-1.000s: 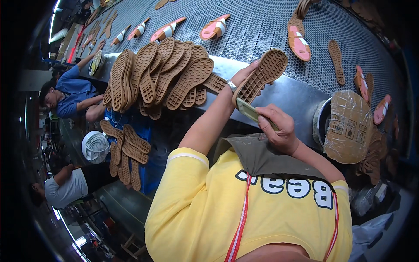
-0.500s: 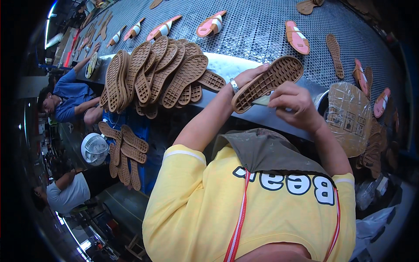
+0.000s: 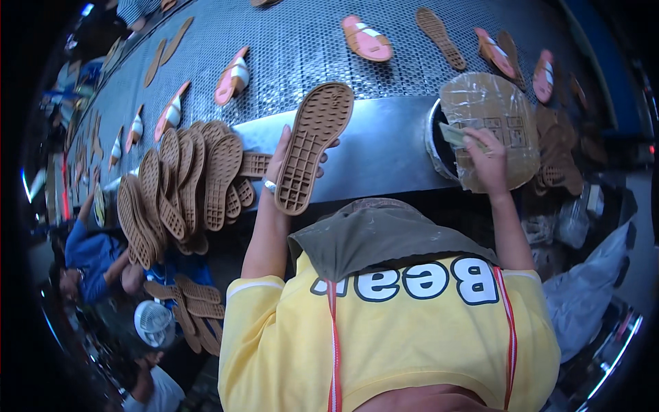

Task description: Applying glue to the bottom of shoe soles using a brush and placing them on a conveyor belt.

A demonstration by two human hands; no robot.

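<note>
In my left hand [image 3: 280, 152] is a brown shoe sole [image 3: 314, 147], tilted, its grid and wavy tread facing up. My thumb lies along its left edge and my fingertips curl round the right one. My right hand [image 3: 489, 159] is closed on a flat pale-green tool [image 3: 456, 134] whose far end is over the mouth of a dark round pot [image 3: 434, 143]. What the tool's tip touches I cannot make out. A tape-wrapped cardboard piece [image 3: 516, 117] partly covers the pot, beside my right hand.
A pile of brown soles [image 3: 221, 172] lies left on the metal ledge [image 3: 384, 137]. Pink-and-white sandals [image 3: 367, 40] and loose soles lie on the mesh conveyor [image 3: 295, 48] beyond. More soles [image 3: 556, 154] are stacked at right. A white fan [image 3: 154, 323] and a co-worker in blue [image 3: 93, 254] are at left.
My right hand has moved from beside the sole to the pot at right, with the pale-green tool. My left hand has turned the sole more upright. The whole view has swung.
</note>
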